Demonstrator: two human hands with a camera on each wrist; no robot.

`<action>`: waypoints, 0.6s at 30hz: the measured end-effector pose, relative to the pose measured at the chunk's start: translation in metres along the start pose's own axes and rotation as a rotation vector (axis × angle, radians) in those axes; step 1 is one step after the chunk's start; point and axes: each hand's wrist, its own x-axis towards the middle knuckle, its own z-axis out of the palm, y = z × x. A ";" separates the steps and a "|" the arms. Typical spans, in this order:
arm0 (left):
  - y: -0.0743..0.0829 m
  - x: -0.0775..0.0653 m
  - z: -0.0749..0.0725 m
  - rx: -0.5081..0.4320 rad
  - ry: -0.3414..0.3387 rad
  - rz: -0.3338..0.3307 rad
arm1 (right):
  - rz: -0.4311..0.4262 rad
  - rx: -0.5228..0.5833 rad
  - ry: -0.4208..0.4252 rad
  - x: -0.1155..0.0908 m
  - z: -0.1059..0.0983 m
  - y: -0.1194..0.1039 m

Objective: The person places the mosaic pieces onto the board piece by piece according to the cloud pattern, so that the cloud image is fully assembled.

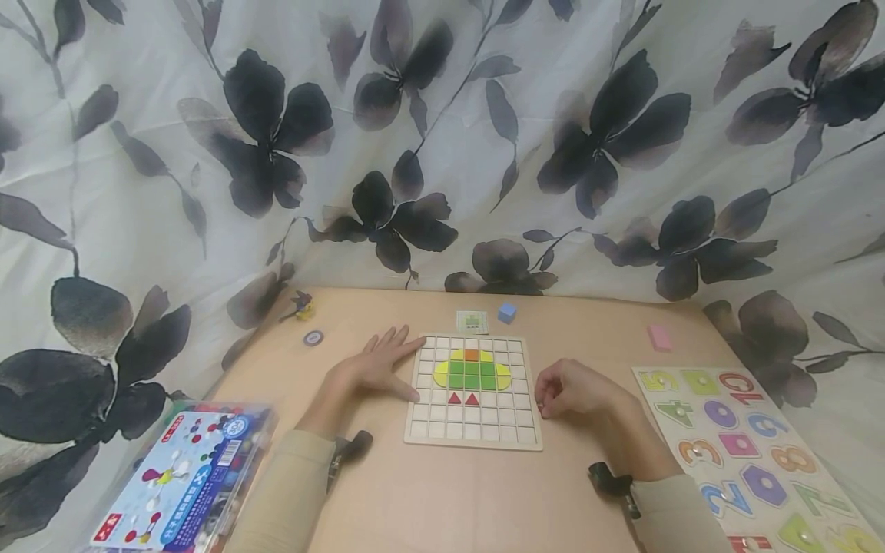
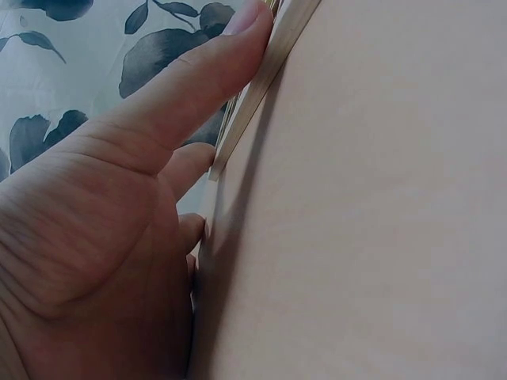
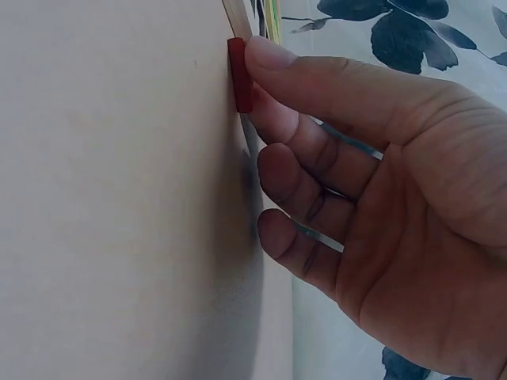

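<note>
A square wooden grid board (image 1: 472,430) lies on the table, bearing yellow, green and orange pieces in a rounded cluster. Two red triangles (image 1: 454,399) sit in the row below that cluster. My left hand (image 1: 369,370) rests at the board's left edge with fingers spread; its thumb (image 2: 198,87) touches the wooden rim. Just off the board's right edge, my right hand (image 1: 570,388) pinches a small red piece (image 3: 240,75) between thumb and forefinger. That piece shows edge-on in the right wrist view, its other fingers loosely curled.
A small pattern card (image 1: 472,322) and a blue cube (image 1: 507,312) lie behind the board. A pink block (image 1: 660,338) and a number puzzle board (image 1: 705,392) are at right. At left are a boxed molecule set (image 1: 173,476), a round disc (image 1: 313,338) and a small figure (image 1: 303,306).
</note>
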 end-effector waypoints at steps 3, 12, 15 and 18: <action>0.000 0.000 0.000 0.003 0.002 0.000 | 0.002 -0.017 -0.010 -0.001 0.000 0.001; -0.001 -0.001 0.000 0.003 0.007 0.008 | -0.020 -0.017 -0.059 -0.003 -0.002 0.000; 0.000 -0.001 0.000 0.001 0.006 0.005 | -0.022 -0.015 -0.060 -0.004 -0.001 -0.001; 0.000 -0.001 0.000 0.001 0.006 0.002 | -0.014 -0.024 -0.050 -0.004 0.000 -0.001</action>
